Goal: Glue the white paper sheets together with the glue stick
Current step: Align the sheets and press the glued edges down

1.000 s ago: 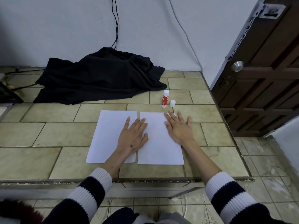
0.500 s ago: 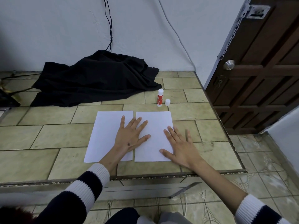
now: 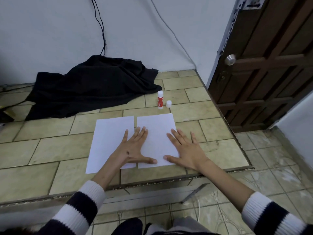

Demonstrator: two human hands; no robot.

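**Both hands flat on two sheets**

Two white sheets lie side by side on the tiled counter [image 3: 50, 150], long edges close with a narrow gap between them. The left hand [image 3: 133, 148] lies flat across that gap, fingers straight and spread, thumb reaching onto the right sheet [image 3: 156, 131], palm over the left sheet [image 3: 110, 141]. The right hand [image 3: 188, 150] rests flat on the right sheet's right edge, fingers straight, thumb pointing toward the left thumb; neither grip holds anything. Beyond the sheets the glue stick [image 3: 160, 100] stands upright, uncapped, its white cap [image 3: 168, 104] just beside it. A black cloth [image 3: 94, 85] lies heaped at the wall.
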